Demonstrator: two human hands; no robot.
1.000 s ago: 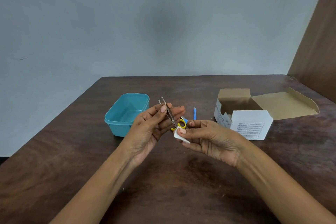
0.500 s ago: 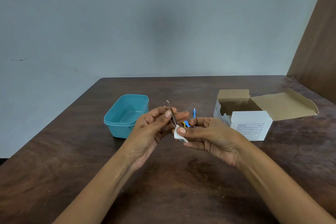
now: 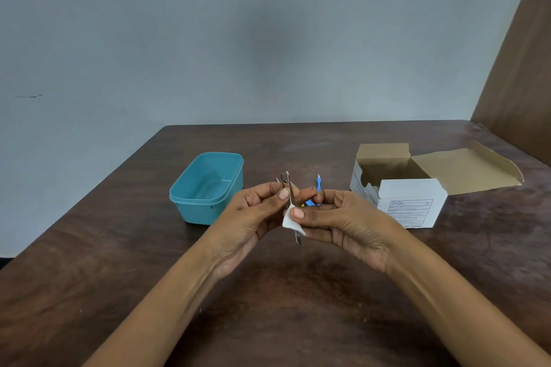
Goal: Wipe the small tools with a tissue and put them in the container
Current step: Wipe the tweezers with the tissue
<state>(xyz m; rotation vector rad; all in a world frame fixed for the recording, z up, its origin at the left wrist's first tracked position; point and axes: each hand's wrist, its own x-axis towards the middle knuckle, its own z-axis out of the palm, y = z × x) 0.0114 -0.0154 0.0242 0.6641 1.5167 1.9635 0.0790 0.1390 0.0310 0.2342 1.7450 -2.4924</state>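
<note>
Head view: we work over a dark wood table [image 3: 149,262] against a grey wall [image 3: 208,39]. Our left hand [image 3: 250,214] pinches tweezers [image 3: 289,194]; our right hand [image 3: 343,220] pinches tissue [image 3: 289,222] around them, beside the tub [image 3: 205,188].

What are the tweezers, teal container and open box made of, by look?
Tweezers: likely metal, thin silvery arms with a shine.
Teal container: probably plastic, smooth moulded rim, even colour.
Open box: cardboard, brown matte inside, white printed outside, creased flaps.
</note>
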